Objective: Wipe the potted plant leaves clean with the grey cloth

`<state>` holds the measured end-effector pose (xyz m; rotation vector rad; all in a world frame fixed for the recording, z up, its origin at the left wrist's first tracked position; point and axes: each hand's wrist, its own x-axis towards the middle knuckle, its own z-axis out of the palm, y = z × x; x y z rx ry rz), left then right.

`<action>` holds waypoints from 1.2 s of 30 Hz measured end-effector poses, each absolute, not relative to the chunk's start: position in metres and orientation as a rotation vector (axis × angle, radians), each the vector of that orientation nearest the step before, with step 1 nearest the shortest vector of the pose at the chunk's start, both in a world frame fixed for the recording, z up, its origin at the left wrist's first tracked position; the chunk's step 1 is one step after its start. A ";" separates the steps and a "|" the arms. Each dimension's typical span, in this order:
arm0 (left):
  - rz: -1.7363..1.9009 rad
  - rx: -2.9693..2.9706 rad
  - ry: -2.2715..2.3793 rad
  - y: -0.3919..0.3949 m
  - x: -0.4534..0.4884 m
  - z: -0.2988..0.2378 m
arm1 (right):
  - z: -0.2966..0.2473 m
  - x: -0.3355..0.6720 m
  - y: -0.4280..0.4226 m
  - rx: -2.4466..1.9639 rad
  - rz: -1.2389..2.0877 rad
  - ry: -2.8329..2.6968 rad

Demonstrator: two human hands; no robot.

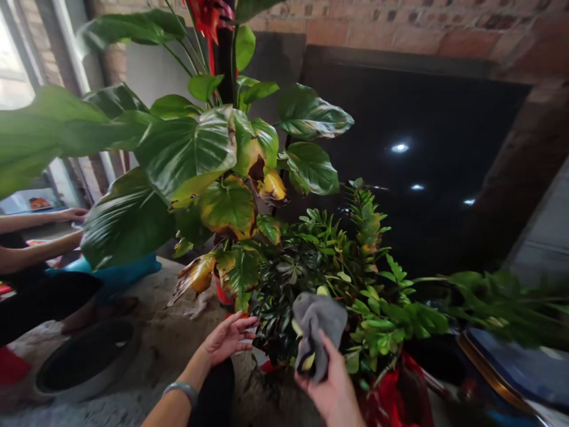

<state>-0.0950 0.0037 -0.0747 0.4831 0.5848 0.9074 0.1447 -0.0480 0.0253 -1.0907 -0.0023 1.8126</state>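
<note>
My right hand grips a grey cloth with pale yellow edges, held up in front of the dark green bushy plant. My left hand holds nothing; its fingers are apart beside that plant's lower leaves. A bangle circles my left wrist. Above my left hand hang the browned, yellowing leaves of a tall large-leaved plant. Right of the cloth spreads a bright green leafy plant, with red wrapping at its base.
On the left, another person's arms reach in near a blue bag. A round dark basin stands on the floor. Behind the plants, a dark glossy panel leans against the brick wall. A blue-lidded container sits lower right.
</note>
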 end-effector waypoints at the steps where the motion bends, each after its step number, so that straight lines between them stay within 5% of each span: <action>1: 0.895 0.480 0.580 0.004 -0.095 -0.075 | 0.012 0.140 -0.060 -1.115 1.883 -0.004; 6: 0.862 0.495 0.593 0.009 -0.090 -0.076 | 0.029 0.145 -0.100 -1.007 1.937 -0.186; 11: 0.864 0.477 0.626 0.011 -0.085 -0.073 | 0.124 0.224 -0.088 -0.851 1.316 -0.177; 14: 0.858 0.471 0.638 0.012 -0.085 -0.072 | 0.137 0.259 -0.077 -0.777 1.137 -0.163; 23: 0.826 0.517 0.675 0.012 -0.077 -0.074 | 0.011 0.196 -0.074 -0.983 1.563 0.307; 36: 0.868 0.842 0.971 -0.002 -0.057 -0.082 | -0.064 0.225 -0.092 -0.821 1.802 -0.013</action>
